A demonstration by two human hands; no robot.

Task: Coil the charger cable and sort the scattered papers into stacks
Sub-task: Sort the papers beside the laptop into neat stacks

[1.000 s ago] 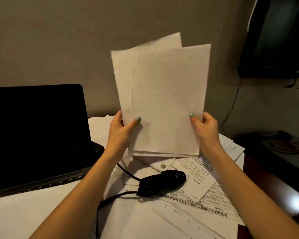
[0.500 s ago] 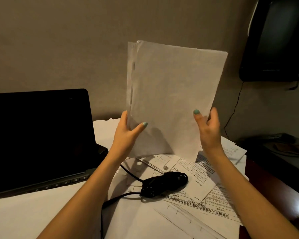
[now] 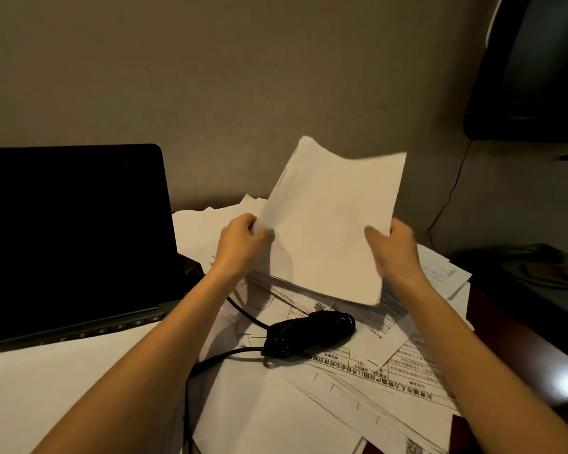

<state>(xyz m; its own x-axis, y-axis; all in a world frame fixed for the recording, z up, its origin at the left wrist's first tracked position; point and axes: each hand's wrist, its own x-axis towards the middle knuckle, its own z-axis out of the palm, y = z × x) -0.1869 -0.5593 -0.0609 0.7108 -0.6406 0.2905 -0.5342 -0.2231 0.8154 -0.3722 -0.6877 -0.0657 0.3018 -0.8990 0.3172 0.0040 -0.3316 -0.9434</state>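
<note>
The likeliest trouble is the sheaf of papers [image 3: 328, 231] fanning apart. It is held tilted in the air, just above and behind the charger cable [image 3: 309, 334], and its sheets do not look squared: stepped edges show at its lower left. If either grip slackens before the bottom edge is settled, the sheets could slide out and land back among the scattered papers [image 3: 391, 381] that lie under and around the cable. A second risk is the sheaf's low right corner, which hangs close over the cable. Should it snag the bundle, the coil could drag and shift the printed forms beneath it. The cable itself already sits bunched in a coil, its lead trailing off to its left toward the laptop [image 3: 73, 231].

The left hand [image 3: 240, 244] pinches the sheaf's left edge, thumb on the near face and fingers curled behind. The right hand [image 3: 394, 247] clasps the right edge the same way, thumb laid across the front. Bare desk [image 3: 518, 348] shows to the right of the cable.
</note>
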